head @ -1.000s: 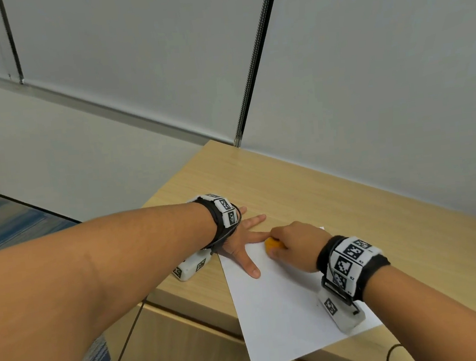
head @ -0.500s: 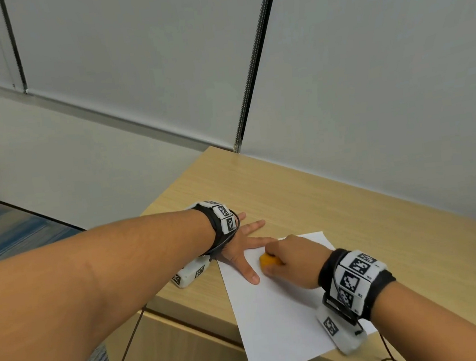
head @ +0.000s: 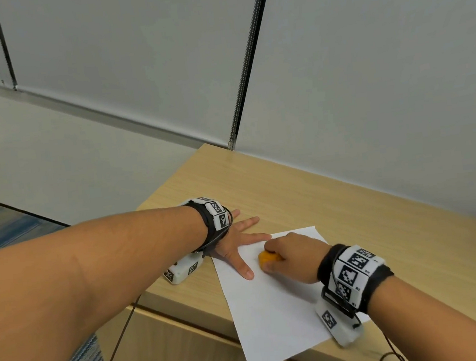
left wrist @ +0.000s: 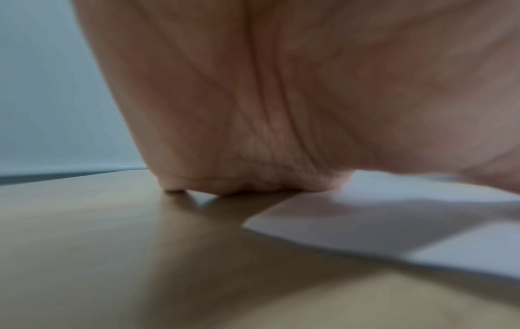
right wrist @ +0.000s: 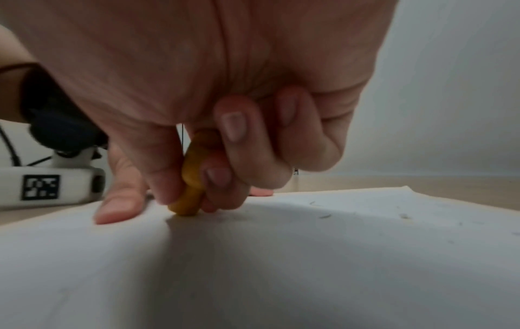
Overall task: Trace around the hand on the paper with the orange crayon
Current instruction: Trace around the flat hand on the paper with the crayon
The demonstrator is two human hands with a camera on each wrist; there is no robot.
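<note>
A white sheet of paper [head: 273, 309] lies askew on the light wooden desk [head: 335, 199], its near corner hanging over the desk's front edge. On the sheet, the right hand [head: 293, 258] pinches a stubby orange crayon [right wrist: 191, 175] between thumb and curled fingers, the crayon's tip touching the paper just beside the left thumb. Farther on, the left hand [head: 234, 239] lies flat, fingers spread, partly on the sheet's far left corner and partly on bare wood. A grey panelled wall [head: 367, 78] stands behind.
</note>
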